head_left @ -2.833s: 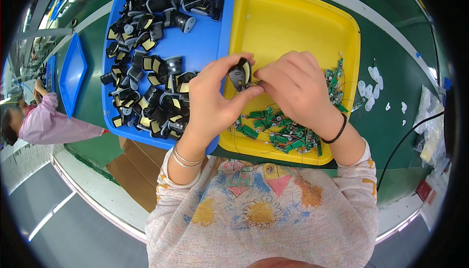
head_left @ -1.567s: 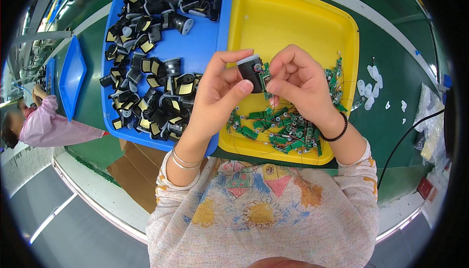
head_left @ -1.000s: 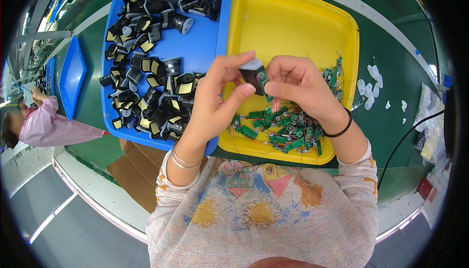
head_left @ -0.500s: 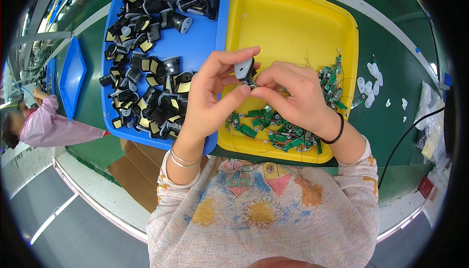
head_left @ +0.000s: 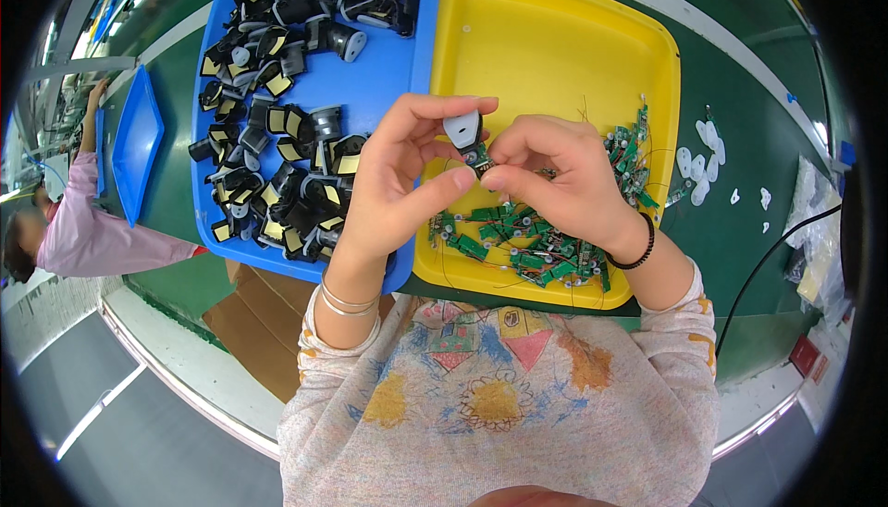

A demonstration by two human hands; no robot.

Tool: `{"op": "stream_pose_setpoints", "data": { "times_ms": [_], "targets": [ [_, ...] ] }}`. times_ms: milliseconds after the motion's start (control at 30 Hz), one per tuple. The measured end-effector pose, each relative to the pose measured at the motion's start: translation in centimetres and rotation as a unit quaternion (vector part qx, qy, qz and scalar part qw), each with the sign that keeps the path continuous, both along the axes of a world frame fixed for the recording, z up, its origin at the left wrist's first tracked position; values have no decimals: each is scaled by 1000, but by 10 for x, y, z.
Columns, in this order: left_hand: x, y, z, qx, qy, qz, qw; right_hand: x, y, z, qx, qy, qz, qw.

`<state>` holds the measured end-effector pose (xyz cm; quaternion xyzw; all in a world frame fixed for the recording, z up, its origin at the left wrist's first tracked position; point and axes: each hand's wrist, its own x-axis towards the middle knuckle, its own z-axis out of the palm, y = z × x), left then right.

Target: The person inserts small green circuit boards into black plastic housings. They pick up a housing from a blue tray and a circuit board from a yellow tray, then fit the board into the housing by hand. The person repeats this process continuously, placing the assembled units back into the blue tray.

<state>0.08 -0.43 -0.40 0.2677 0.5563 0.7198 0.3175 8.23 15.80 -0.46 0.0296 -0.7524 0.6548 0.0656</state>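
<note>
Over the border between the two trays, my left hand is closed around a black plastic housing with a grey oval end cap. The cap faces up between its thumb and fingers. At the housing's lower end a small green circuit board sticks out. My right hand is closed in a pinch at that board, with thumb and forefinger close together; their tips partly hide it. Below my hands, many green circuit boards with thin wires lie in the yellow tray.
Many black housings with cream pads fill much of the blue tray at left. White oval pieces lie right of the yellow tray, near a black cable and clear plastic bags. A person in pink works at far left.
My left thumb has drawn back slightly, so more of the board shows below the housing. My right fingertips have shifted slightly right. At far left the person's arm has reached farther away.
</note>
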Motion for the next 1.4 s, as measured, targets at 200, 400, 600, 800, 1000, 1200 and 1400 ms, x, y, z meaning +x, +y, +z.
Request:
{"op": "stream_pose_setpoints", "data": {
  "times_ms": [200,400,600,800,1000,1200,1400],
  "targets": [
    [-2,-3,0,-3,1,-20,1000,1,0,0,-2,10,11,1000],
    [5,6,7,28,-17,-11,999,0,-1,3,135,83,9,987],
    [5,5,9,-38,-47,-26,998,-2,-5,-7,237,227,-24,944],
    [7,2,2,-33,73,-8,997,1,-3,-1,256,212,-6,943],
    [-5,0,3,-125,264,42,956,-12,3,7,307,164,23,937],
    [-42,-31,-9,-545,521,288,590,-109,94,21,620,226,-97,745],
    [-49,-40,-21,-659,448,195,571,-183,182,-29,714,-71,-113,687]
  ]
}}
